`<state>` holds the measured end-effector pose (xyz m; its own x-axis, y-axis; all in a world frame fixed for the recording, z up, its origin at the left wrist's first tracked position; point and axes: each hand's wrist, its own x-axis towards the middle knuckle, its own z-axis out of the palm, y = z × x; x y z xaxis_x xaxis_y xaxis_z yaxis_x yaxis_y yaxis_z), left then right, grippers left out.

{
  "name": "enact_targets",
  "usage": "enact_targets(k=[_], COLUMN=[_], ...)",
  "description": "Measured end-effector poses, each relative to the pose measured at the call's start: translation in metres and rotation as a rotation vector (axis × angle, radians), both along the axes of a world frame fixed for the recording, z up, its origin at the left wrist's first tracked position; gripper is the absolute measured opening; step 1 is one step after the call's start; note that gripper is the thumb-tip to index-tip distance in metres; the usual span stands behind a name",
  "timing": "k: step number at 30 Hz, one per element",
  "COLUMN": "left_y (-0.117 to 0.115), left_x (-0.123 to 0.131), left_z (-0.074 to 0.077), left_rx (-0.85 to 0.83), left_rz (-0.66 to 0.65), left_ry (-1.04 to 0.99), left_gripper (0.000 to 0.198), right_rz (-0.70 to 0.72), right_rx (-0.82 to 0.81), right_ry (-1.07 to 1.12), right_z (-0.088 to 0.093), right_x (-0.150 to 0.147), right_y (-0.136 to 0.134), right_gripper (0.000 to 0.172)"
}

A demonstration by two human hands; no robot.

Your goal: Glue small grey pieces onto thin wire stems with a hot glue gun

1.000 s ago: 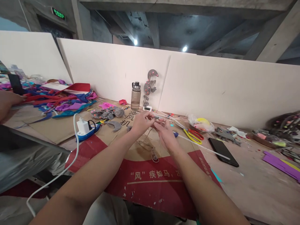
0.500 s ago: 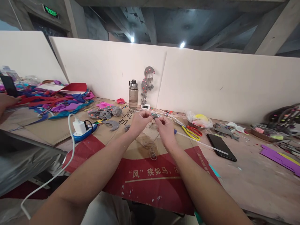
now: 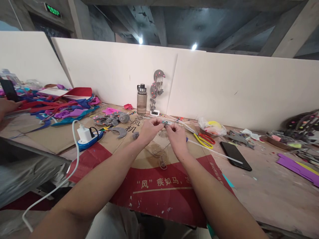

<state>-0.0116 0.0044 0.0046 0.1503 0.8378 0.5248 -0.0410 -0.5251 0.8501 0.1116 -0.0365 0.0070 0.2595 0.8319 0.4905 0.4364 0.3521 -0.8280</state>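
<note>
Over the cardboard, my left hand (image 3: pixel 150 130) and my right hand (image 3: pixel 176 135) meet with fingertips pinched around a small grey-green piece (image 3: pixel 164 122). Its exact kind is too small to make out, and the fingers partly cover it. Below the hands, a loose thin cord (image 3: pixel 162 162) lies curled on the cardboard sheet (image 3: pixel 147 161). A grey crescent (image 3: pixel 120 132) and a small grey ball (image 3: pixel 135 135) lie left of my left hand. Farther back is a grey pile with pink dots (image 3: pixel 107 119). A grey crescent hanging ornament (image 3: pixel 159 74) is on the white panel.
Behind my hands stand a bottle (image 3: pixel 142 102) and a small digital clock (image 3: pixel 154 113). Yellow-handled scissors (image 3: pixel 204 141) and a black phone (image 3: pixel 235 156) lie to the right. A blue power strip (image 3: pixel 90 142) and coloured scraps (image 3: pixel 72 109) are left, near another person's hand (image 3: pixel 7 107).
My fingers have shifted slightly around the small grey-green piece, and both hands still pinch it. Nothing else on the table has visibly moved.
</note>
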Motion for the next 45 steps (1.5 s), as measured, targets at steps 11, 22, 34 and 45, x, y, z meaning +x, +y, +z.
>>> enact_targets(k=[11, 22, 34, 45], left_y=[0.003, 0.007, 0.027, 0.015], left_x=[0.003, 0.003, -0.015, -0.012], left_z=[-0.005, -0.008, -0.008, -0.001], left_rx=[-0.146, -0.369, -0.148, -0.192], left_rz=[-0.177, -0.336, 0.005, -0.218], left_ry=[-0.099, -0.023, 0.192, 0.122], left_gripper=[0.015, 0.026, 0.026, 0.020], right_rz=[0.097, -0.017, -0.043, 0.019], right_rx=[-0.033, -0.086, -0.074, -0.102], right_ry=[0.104, 0.056, -0.097, -0.190], right_z=[-0.008, -0.015, -0.012, -0.005], right_x=[0.008, 0.028, 0.038, 0.029], right_y=[0.008, 0.019, 0.019, 0.009], right_gripper=[0.023, 0.020, 0.019, 0.019])
